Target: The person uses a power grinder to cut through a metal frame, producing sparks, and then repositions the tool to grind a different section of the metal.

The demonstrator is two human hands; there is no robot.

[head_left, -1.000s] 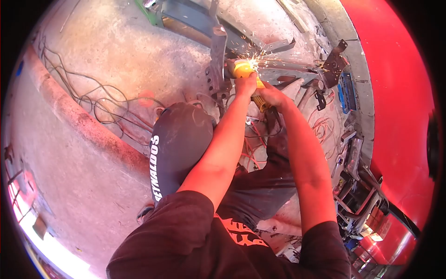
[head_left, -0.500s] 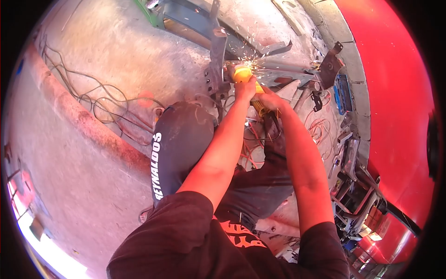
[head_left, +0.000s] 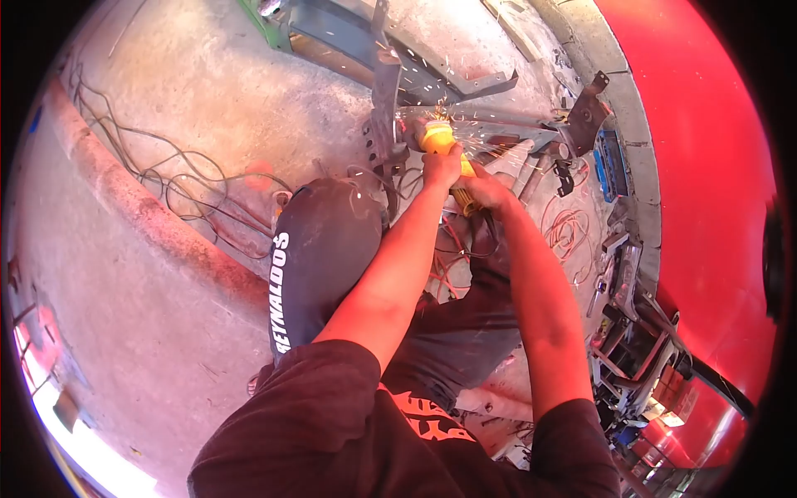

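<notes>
A yellow angle grinder [head_left: 437,139] is between my two hands, its head against a grey metal piece while sparks [head_left: 442,109] fly off. My left hand [head_left: 442,168] is closed around the front of its body. Farther back, my right hand [head_left: 488,189] is wrapped around the rear part near the black ribbed end. The disc itself is hidden by the head and the sparks. Left of the grinder stands an upright metal bar [head_left: 385,100]. Behind it lies an angled steel bracket [head_left: 477,85].
Dark cables [head_left: 178,170] loop over the concrete floor at left, beside a long pipe [head_left: 141,203]. Orange cord [head_left: 568,232] coils at right. A blue tool [head_left: 612,166] and a brown metal plate [head_left: 588,116] stand near the block kerb [head_left: 643,191]. Scrap metal [head_left: 627,282] piles up against the red surface [head_left: 706,149].
The grinder and both hands have shifted slightly toward me. The spray of sparks is thinner at the top and streaks more to the right.
</notes>
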